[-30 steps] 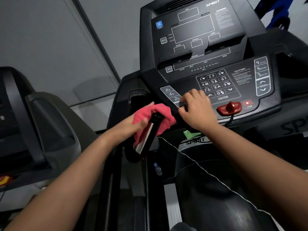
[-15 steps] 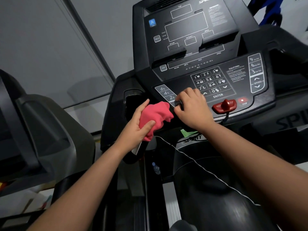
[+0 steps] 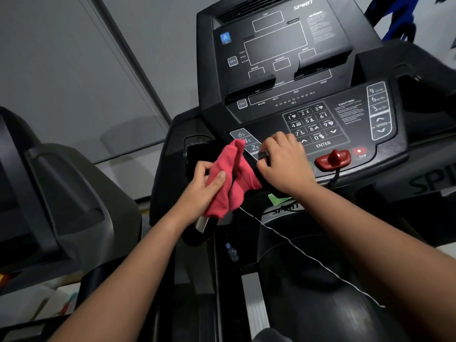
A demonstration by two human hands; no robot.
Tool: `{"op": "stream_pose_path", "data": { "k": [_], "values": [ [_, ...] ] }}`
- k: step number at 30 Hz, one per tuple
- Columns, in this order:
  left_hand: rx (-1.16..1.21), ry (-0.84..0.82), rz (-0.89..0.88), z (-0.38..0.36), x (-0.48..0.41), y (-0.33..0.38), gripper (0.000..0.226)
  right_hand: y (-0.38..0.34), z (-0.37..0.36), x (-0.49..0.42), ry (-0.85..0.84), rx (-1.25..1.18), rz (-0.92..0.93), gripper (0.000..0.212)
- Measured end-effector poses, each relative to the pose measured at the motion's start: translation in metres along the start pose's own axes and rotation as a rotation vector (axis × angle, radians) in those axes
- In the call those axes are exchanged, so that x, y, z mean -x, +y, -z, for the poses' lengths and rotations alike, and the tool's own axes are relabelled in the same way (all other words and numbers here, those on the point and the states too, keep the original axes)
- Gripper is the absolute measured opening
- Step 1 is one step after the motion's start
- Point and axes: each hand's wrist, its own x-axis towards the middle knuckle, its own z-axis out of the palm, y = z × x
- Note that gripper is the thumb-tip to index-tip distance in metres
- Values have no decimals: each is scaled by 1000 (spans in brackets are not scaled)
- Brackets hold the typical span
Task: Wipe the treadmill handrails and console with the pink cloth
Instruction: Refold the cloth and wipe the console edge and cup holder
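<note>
The pink cloth (image 3: 230,178) is wrapped over the left pulse-grip handrail (image 3: 202,224), whose silver sensor strip and black end stick out below it. My left hand (image 3: 201,193) grips the cloth around that bar, thumb on top. My right hand (image 3: 283,164) curls round the same black bar just right of the cloth, below the incline keys. The black console (image 3: 276,77) rises behind both hands, with its dark display, number keypad and speed keys.
A red safety key (image 3: 333,159) and a red stop button (image 3: 359,151) sit right of my right hand. A thin white cord (image 3: 296,245) runs down over the motor hood. Another treadmill (image 3: 49,193) stands to the left. A small bottle (image 3: 232,253) lies below.
My left hand has slid the cloth down the handrail, covering more of the silver strip, and the cloth has spread upward toward the incline keys. My right hand has kept its grip.
</note>
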Motion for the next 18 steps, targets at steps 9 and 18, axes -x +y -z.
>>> {"op": "stream_pose_path", "data": {
  "k": [9, 18],
  "values": [
    [-261, 82, -118, -9, -10, 13, 64, 1, 1, 2, -8, 5, 15, 24],
    [-313, -403, 213, 32, -4, -5, 86, -2, 3, 2, -13, 6, 2, 19]
  ]
}}
